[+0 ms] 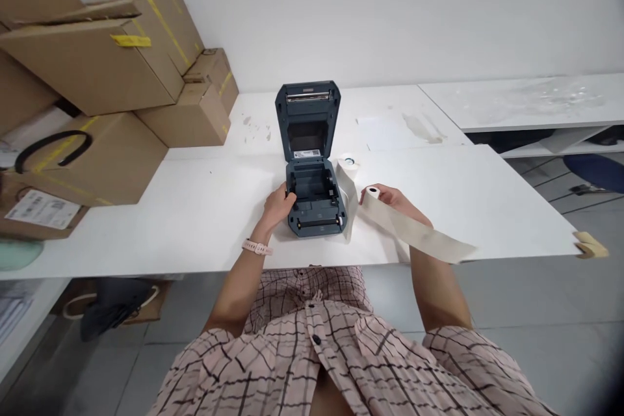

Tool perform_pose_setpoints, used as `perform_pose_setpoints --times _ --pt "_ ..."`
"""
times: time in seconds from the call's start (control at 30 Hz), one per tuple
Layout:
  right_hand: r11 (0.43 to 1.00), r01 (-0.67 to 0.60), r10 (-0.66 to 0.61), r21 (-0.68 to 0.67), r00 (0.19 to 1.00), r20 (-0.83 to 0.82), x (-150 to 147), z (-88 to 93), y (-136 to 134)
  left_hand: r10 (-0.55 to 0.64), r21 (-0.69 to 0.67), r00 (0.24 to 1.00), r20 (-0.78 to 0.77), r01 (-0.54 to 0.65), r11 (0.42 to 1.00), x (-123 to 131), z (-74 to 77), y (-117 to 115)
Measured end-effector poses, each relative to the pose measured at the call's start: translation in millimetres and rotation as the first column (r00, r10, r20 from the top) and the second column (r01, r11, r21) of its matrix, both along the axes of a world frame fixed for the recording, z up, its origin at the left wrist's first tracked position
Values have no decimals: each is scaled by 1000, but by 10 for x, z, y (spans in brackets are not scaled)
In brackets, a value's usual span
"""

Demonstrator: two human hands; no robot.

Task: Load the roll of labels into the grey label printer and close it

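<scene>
A dark label printer (316, 211) stands on the white table with its lid (308, 118) raised and its inner bay exposed. My left hand (279, 205) grips the printer's left side, thumb over the rim. To the right of the printer, my right hand (397, 200) holds a small roll of label paper (372, 193), whose long loose strip (429, 236) trails over my forearm to the right. Behind it, close to the printer's right side, a second white roll (349, 162) lies with its strip hanging down toward the table's front.
Stacked cardboard boxes (97, 65) fill the table's left side. The white table (205, 227) has a corner guard (591, 244) at its front right. A blue stool (597, 172) stands at the far right. Clear plastic (550, 94) lies on the back right table.
</scene>
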State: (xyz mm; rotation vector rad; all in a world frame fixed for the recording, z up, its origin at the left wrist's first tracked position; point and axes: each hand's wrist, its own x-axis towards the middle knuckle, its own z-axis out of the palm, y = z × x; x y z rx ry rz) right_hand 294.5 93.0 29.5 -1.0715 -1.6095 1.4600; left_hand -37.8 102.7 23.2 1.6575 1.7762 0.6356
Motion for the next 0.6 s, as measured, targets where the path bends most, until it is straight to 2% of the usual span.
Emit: perform_pose_setpoints --times 0.07,0.1,0.17,0.2,0.23,0.3,0.33,0.4,0.5,0.6 --pt "987 -56 52 150 998 30 -204 288 50 4 -3 1000 11 -4 1000 -4 -15 2" --pt "961 -109 88 254 992 93 -334 412 127 3 2 1000 16 -3 1000 -6 -24 5" --pt "863 -270 142 427 940 309 -658 577 348 1 19 999 32 -1 1000 -12 -48 9" --pt "816 -356 137 456 885 445 -839 610 469 0 23 999 50 -2 1000 -16 -64 11" --pt "781 -436 116 448 805 581 -1021 613 584 2 24 997 76 -4 1000 -20 -83 11" --pt "754 -552 71 357 608 790 -1338 551 761 11 20 989 145 -14 1000 -29 -131 11" --pt "754 -583 58 302 518 854 -1457 503 817 16 16 984 178 -19 1000 -32 -158 12" --pt "760 -610 54 224 403 914 -1598 411 867 33 11 975 220 -36 999 -35 -218 23" --pt "764 -614 50 199 363 931 -1621 335 846 59 43 964 261 -72 996 -23 -309 61" --pt "745 -628 42 227 383 923 -1544 317 793 79 90 917 390 -123 988 13 -376 94"
